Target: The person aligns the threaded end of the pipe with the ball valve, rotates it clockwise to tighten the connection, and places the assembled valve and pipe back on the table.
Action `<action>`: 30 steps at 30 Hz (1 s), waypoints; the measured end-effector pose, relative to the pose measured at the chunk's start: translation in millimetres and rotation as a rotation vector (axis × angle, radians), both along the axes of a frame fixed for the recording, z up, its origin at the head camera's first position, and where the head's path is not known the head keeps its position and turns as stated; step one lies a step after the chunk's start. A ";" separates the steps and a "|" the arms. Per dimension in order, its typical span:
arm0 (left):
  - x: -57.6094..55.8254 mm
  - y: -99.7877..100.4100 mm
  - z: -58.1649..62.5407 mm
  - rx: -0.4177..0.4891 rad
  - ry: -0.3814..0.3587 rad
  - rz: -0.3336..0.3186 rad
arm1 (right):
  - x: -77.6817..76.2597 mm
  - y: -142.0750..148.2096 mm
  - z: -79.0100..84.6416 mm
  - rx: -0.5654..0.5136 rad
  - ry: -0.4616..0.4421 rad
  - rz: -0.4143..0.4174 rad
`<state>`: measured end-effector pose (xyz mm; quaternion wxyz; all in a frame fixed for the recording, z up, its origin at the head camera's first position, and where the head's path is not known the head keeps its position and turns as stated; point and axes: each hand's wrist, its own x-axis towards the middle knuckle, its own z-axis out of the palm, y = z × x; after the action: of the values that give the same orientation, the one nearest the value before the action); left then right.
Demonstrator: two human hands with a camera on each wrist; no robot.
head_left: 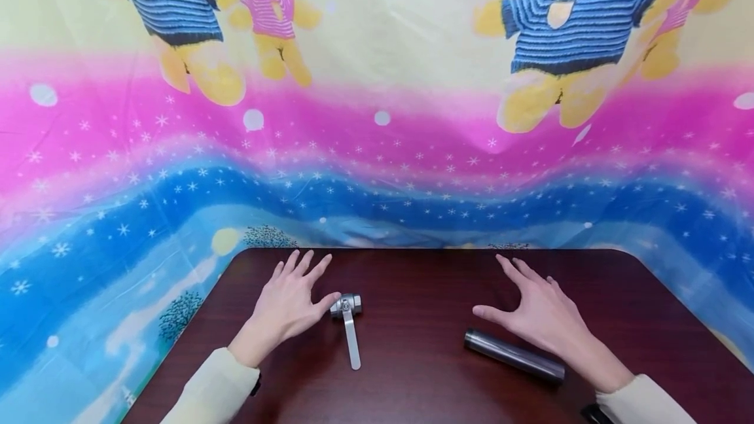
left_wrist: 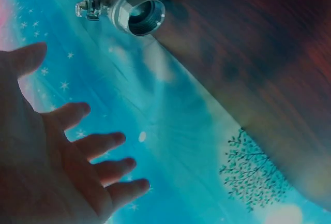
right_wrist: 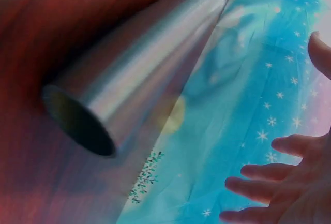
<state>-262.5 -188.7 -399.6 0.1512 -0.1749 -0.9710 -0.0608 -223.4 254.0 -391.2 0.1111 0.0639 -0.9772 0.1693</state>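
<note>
A metal ball valve [head_left: 346,306] with a long flat lever handle [head_left: 352,345] lies on the table, its lever pointing toward the near edge. My left hand [head_left: 288,303] hovers just left of it, fingers spread, thumb tip overlapping the valve's left end in the head view. In the left wrist view the valve [left_wrist: 137,12] shows its threaded, hollow opening. To the right lies a dark steel pipe [head_left: 514,356], slanted on the table. Beside its far side my right hand [head_left: 542,313] is held with fingers spread and nothing in it. The hollow pipe end [right_wrist: 80,123] shows in the right wrist view.
The dark reddish-brown wooden table [head_left: 406,319] has rounded far corners. Behind and around it hangs a printed cloth [head_left: 377,142] with bears and snowflakes, close against the table's far edge. Pale sleeves [head_left: 215,385] cover both forearms.
</note>
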 end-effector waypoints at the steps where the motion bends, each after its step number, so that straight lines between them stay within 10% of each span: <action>1: -0.2 -1.1 -0.6 0.007 -0.021 -0.018 | 1.9 0.9 -0.3 -0.018 -0.009 -0.001; 10: -6.7 -12.2 -15.2 0.310 -0.267 -0.238 | 13.2 16.0 -7.8 -0.268 0.026 0.085; 18: -19.1 -16.6 -40.3 0.664 -0.462 -0.352 | 26.9 43.3 -21.6 -0.627 -0.168 0.153; 24: -29.3 -17.6 -54.2 0.868 -0.619 -0.365 | 36.1 65.0 -34.2 -0.867 -0.321 0.149; 30: -34.0 -14.9 -59.0 0.889 -0.616 -0.347 | 44.6 86.1 -51.1 -0.832 -0.377 0.158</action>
<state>-296.4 -203.6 -458.7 -0.0924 -0.2258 -0.8084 -0.5357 -178.8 340.0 -442.3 -0.0657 0.0563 -0.8214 0.5637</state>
